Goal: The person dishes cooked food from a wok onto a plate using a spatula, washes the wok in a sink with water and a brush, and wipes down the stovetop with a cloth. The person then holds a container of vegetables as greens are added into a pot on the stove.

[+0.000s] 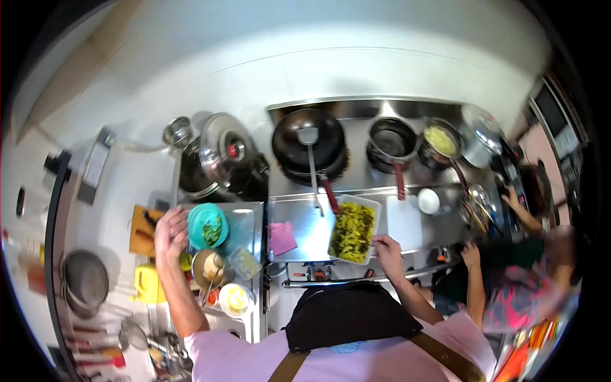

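Observation:
My left hand [170, 232] is closed at the left rim of a teal bowl [198, 240], which has chopped green leaves inside. With the fingers of my right hand [387, 253] I pinch the right edge of a clear rectangular container [376, 223], filled with chopped yellow-green vegetables. That container sits at the front edge of the steel counter. Behind it, a black wok [293, 143] stands on the stove with a metal spatula [311, 159] across it. A pink cloth [282, 238] lies between the bowl and the container.
Two saucepans, one dark inside [391, 137] and one with pale food [440, 141], stand at the back right. A lidded pot [226, 149] is back left. Small bowls [236, 300] crowd the left counter. Another person [522, 293] stands close on my right, hands near the counter.

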Demonstrator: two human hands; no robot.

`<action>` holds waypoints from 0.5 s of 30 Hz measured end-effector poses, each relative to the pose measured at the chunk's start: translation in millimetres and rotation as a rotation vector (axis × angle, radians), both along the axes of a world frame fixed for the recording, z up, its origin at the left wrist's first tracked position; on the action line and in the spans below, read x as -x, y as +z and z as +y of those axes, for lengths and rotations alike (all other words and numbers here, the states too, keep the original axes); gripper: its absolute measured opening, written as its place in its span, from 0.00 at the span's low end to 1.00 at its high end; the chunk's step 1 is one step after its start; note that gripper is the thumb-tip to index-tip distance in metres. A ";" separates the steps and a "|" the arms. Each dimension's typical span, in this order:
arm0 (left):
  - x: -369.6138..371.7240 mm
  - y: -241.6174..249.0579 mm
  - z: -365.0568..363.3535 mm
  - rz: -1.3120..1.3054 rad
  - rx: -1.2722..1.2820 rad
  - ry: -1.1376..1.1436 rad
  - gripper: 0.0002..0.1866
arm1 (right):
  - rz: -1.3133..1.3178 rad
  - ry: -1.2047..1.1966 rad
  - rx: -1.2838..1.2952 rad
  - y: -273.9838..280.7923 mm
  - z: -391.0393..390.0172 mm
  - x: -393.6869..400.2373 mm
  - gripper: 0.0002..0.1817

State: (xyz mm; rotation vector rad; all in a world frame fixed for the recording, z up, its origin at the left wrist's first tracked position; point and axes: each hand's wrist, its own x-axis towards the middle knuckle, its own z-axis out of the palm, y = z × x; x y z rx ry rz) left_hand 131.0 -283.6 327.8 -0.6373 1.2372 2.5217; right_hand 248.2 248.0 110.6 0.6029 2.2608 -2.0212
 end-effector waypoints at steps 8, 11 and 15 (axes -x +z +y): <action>-12.0 19.9 116.1 0.115 -0.299 -0.195 0.04 | -0.017 -0.081 0.163 -4.9 29.9 -14.9 0.10; -5.3 6.0 164.0 0.045 -0.413 -0.303 0.04 | 0.025 -0.120 0.166 -7.7 47.0 -24.4 0.10; 12.2 -23.8 222.8 -0.042 -0.483 -0.483 0.04 | 0.045 -0.185 0.121 -15.5 70.6 -37.7 0.10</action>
